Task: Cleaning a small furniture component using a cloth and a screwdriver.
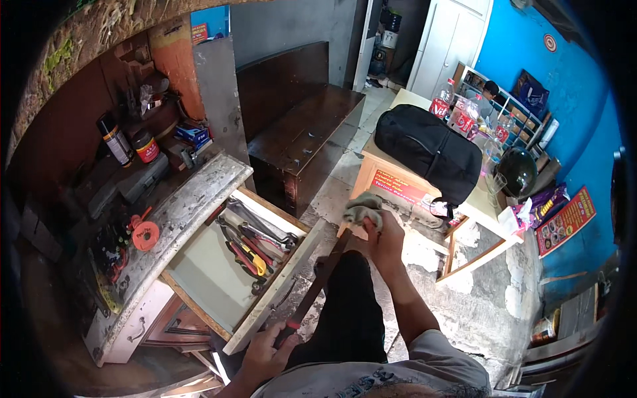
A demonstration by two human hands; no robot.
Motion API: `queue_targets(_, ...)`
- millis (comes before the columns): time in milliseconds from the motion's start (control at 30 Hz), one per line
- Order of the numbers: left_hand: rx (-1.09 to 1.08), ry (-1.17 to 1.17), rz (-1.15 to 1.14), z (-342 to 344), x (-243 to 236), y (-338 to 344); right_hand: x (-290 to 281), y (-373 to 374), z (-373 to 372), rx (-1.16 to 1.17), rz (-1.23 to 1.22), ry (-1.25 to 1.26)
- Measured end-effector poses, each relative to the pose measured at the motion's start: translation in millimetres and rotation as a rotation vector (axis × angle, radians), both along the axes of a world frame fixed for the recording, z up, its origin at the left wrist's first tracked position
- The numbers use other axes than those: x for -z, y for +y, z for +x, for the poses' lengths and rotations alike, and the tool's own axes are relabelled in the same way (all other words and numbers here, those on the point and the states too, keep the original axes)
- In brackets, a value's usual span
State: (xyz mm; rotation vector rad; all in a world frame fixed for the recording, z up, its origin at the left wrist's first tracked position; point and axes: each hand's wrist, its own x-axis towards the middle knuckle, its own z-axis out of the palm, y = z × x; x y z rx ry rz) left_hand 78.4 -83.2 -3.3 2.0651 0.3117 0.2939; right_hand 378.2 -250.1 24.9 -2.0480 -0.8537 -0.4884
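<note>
My left hand [267, 355] is closed round the red handle of a long, flat, dark metal file [317, 289], which slants up and away in front of my leg. At its far end, my right hand [386, 240] grips a greyish, crumpled rag [363, 209] against the metal. The rag hides the tip. Beside my left hand, a wooden drawer [196, 278] is pulled out of the workbench. Inside it lie pliers [244, 255] with red and yellow handles, and adjustable wrenches [282, 240].
A worn workbench [192, 189] on the left bears an orange reel [145, 235], a spray can [115, 140] and a red jar [146, 146]. A dark wooden bench [298, 132] stands ahead. To the right, a table [415, 99] carries a black backpack [430, 149] and bottles.
</note>
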Motion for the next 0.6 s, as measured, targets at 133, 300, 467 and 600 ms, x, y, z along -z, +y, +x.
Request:
queue_targets(133,0.044,0.185,-0.37,-10.9,3.2,-0.3,61.8,1.4,-3.3,-0.022,0.16,0.277)
queue_targets(300,0.131,0.134,-0.564,14.4,-3.9,-0.2,72.5,27.8,-96.8,-0.746,1.011,1.145)
queue_targets(467,0.007,-0.07,-0.48,23.2,-2.1,9.5,75.6,24.0,-129.9,-0.76,0.131,0.752)
queue_targets(600,-0.06,-0.152,-0.172,12.3,-9.2,31.7,80.1,22.4,-97.4,-0.706,0.288,0.848)
